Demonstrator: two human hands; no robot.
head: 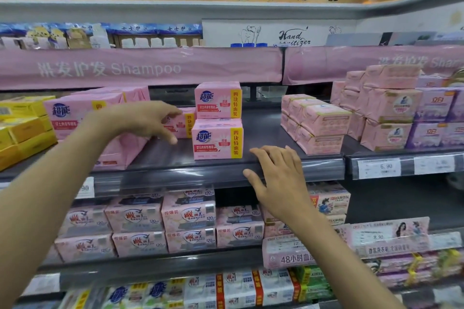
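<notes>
- Shelf (175,155), dark grey, carries the goods. The right hand (278,178) lies on its front edge with straight, slightly spread fingers and holds nothing.
- Pink banner (140,68) runs above both hands. It reads "洗发护发 Shampoo" in pale letters. Higher up, the wall signs read "化妆品" and "洗护用品".
- Yellow boxes (22,130) sit to the left of the left forearm. Their print is too blurred to read.
- Stack of two packs (218,120) stands between the two hands, one pack squarely on the other. Both show the blue "超能" logo and a yellow side strip reading "四块特惠装".
- Left hand (143,120) reaches over the shelf, released and loosely spread, with the forefinger high and the thumb low. It holds nothing.
- Pink soap pack (184,121) lies towards the back of the shelf, just beyond the left fingertips and partly hidden by them. It sits behind the stack's left side. Whether the fingers touch it cannot be told. Its yellow strip carries the same print.
- Price tag (379,167), to the right of the right hand on the neighbouring shelf rail, reads "6.90".
</notes>
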